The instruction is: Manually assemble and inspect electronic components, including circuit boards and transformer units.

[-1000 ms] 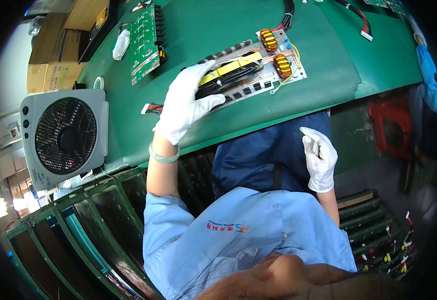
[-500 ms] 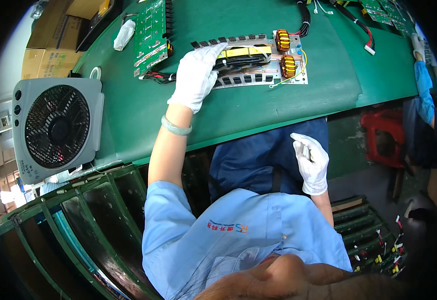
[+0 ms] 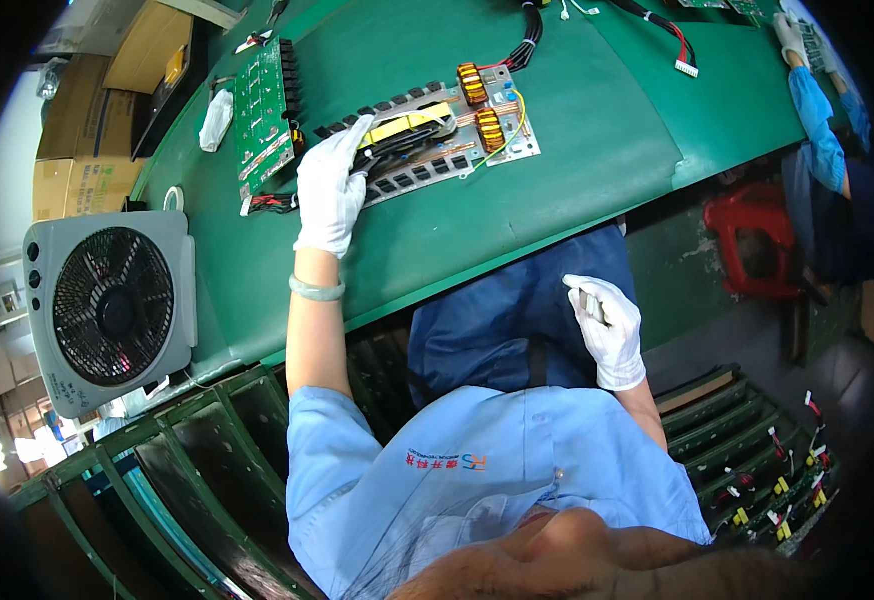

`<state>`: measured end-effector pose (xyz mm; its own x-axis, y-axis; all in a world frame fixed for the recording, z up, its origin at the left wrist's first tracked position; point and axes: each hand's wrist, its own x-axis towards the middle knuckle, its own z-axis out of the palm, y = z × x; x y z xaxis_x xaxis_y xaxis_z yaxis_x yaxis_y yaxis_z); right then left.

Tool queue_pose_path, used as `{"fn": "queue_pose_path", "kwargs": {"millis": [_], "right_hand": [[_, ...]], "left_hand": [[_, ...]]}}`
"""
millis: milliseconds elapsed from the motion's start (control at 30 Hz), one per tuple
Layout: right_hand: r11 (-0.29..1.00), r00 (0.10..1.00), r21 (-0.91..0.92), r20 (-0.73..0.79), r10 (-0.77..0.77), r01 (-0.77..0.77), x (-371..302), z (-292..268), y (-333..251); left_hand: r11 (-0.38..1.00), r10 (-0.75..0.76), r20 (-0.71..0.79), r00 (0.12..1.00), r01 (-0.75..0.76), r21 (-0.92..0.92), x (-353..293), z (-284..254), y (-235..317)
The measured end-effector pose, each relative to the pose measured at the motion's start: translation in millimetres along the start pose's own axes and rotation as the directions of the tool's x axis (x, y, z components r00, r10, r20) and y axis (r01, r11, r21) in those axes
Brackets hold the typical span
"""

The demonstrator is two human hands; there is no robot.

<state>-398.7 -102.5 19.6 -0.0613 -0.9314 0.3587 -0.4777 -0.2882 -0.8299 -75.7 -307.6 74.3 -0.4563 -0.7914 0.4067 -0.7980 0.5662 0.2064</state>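
Observation:
My gloved left hand is closed over the left end of a long circuit board lying on the green table. Its fingers rest by a yellow-taped part along the board's middle; what lies under the palm is hidden. Two copper-wound toroid coils stand at the board's right end, beside a yellow-green wire. In front of my lap, away from the table, my gloved right hand is curled around a small grey piece, mostly covered by the fingers.
A green circuit board with black parts and a crumpled white item lie left. Further left stands a grey fan. Cables with a white connector lie at the back right. A co-worker's gloved hand and a red stool are right.
The view has turned slightly. The long board has shifted left with my left hand on it, and its right end sits higher in the picture. My right hand keeps its curled grip.

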Motion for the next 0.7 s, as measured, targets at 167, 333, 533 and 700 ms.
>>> {"fn": "queue_pose_path", "kwargs": {"millis": [167,333,533,700], "right_hand": [[1.000,0.999,0.028,0.035,0.004,-0.005,6,3,-6],[0.999,0.999,0.046,0.042,0.020,-0.022,6,3,-2],[0.993,0.999,0.116,0.053,-0.012,0.006,5,-6,-2],[0.959,0.804,0.257,-0.543,0.243,-0.116,-11,-38,5]], "left_hand": [[1.000,-0.007,-0.001,1.000,0.007,-0.009,0,-28,33],[0.656,-0.464,0.139,0.875,0.445,-0.609,-51,-27,93],[0.973,-0.204,0.195,0.959,0.221,-0.073,-69,27,144],[0.625,0.525,0.378,0.763,-0.043,-0.780,-65,63,231]]}}
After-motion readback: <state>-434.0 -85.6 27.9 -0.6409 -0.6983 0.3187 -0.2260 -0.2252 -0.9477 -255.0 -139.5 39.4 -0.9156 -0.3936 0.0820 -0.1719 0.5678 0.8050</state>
